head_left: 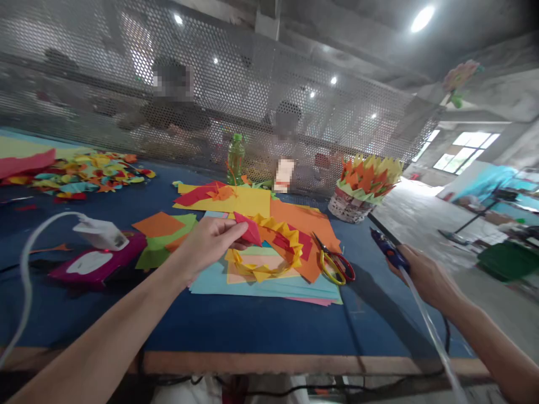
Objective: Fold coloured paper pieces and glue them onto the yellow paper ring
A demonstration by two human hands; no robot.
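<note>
My left hand (210, 238) pinches a red folded paper piece (250, 229) between thumb and fingers. That piece is above the left side of a yellow ring of pointed folded paper (295, 238), which lies on stacked coloured paper sheets (269, 287). Off to the right, my right hand (423, 276) is wrapped round a dark blue glue gun (389, 251), its nozzle pointing away to the upper left. A long clear glue stick (429, 331) trails from its back. Scissors with yellow and red handles (334, 266) rest on the table between the ring and my right hand.
Behind stand a green bottle (236, 157) and a basket of orange and yellow folded paper (353, 205). At left are a heap of paper scraps (92, 174) and a magenta box (101, 264) with a white charger and cable. A perforated metal screen (236, 84) closes the back.
</note>
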